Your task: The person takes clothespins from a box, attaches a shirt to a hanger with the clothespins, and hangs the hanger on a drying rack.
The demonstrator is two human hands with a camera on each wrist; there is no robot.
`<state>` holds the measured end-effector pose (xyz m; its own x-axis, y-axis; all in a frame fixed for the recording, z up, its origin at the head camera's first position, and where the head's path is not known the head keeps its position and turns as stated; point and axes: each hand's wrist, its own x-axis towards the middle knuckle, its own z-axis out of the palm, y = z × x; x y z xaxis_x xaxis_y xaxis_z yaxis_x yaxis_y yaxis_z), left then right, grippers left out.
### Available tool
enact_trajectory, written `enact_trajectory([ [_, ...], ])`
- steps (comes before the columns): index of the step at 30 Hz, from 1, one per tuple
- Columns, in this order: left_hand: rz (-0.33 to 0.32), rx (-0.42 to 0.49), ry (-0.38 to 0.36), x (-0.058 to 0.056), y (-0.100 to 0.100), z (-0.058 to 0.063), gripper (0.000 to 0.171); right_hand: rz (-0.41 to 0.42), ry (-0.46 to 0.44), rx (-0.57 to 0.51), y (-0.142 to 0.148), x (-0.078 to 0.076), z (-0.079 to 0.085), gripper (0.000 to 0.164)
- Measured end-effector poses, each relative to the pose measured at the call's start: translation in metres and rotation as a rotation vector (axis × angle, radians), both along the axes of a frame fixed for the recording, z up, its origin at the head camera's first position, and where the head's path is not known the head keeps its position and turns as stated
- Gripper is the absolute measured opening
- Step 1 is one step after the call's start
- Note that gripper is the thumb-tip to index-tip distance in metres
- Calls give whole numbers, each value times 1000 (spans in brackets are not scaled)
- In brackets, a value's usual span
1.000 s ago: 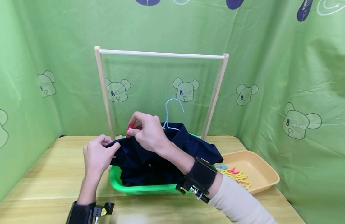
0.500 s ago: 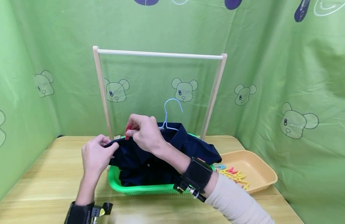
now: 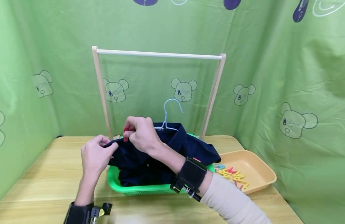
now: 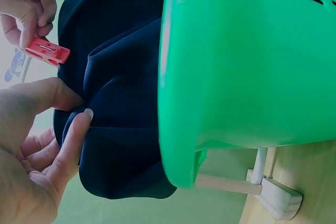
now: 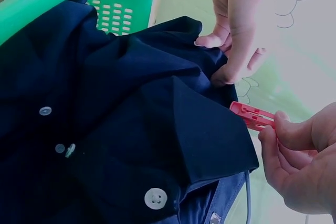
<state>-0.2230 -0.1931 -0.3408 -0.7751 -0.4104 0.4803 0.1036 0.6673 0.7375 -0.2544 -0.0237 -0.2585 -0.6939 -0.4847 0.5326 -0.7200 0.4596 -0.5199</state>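
My right hand (image 3: 143, 134) pinches a red clip (image 3: 126, 136) between thumb and fingers. Over the last second I have brought it down and a little left along the shoulder of the dark shirt (image 3: 134, 165), closer to my other hand. The clip's lower end now meets the cloth's upper edge in the head view; whether it has bitten, I cannot tell, since I have not let go of it.

My left hand (image 3: 95, 155) has hardly moved: its thumb and fingers stay closed on that same edge, farther left, keeping the cloth raised. To my mind, this takes the clipping from lining up to seating, and the steady hold on the left matters most while the clip settles. A slip here could leave it catching only the very edge.

The shirt itself lies in and over the green basket (image 3: 147, 188) in the middle of the surface (image 3: 35, 174), collar toward the far side. Out of the collar rises the blue hanger (image 3: 165, 116), its hook below the rail of the wooden rack (image 3: 161, 54) and apart from it, so hanging has not been done. On the right, the orange tray (image 3: 253, 168) carries loose clips (image 3: 239, 177), mostly yellow.
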Motion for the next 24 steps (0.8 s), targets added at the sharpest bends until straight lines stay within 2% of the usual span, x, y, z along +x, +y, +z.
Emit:
enact_trajectory([
  [15,7,-8,22,-1,0,-1,10,-37,-6,31,-5,-1,-4,14],
  [24,6,-17,23,0,1,-1,10,-80,42,116,-5,1,-5,9],
])
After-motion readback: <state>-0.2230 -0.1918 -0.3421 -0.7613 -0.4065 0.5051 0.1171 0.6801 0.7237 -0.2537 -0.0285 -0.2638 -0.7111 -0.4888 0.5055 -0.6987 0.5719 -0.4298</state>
